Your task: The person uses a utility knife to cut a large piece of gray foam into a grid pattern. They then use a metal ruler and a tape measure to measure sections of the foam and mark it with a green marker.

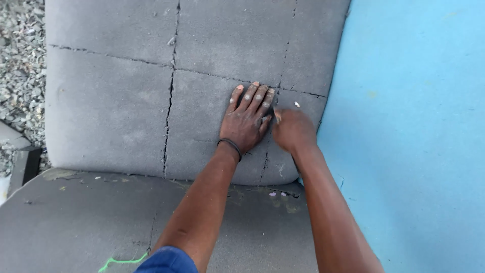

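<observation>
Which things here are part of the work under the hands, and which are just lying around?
In the work:
left hand, flat on the grey foam slab
right hand, at the slab's cracked seam

Lying about:
blue sheet
gravel
lower grey slab
green string

Matt grey foam cushion (111, 106), rough, cracked; smooth blue foam sheet (409, 126).
</observation>
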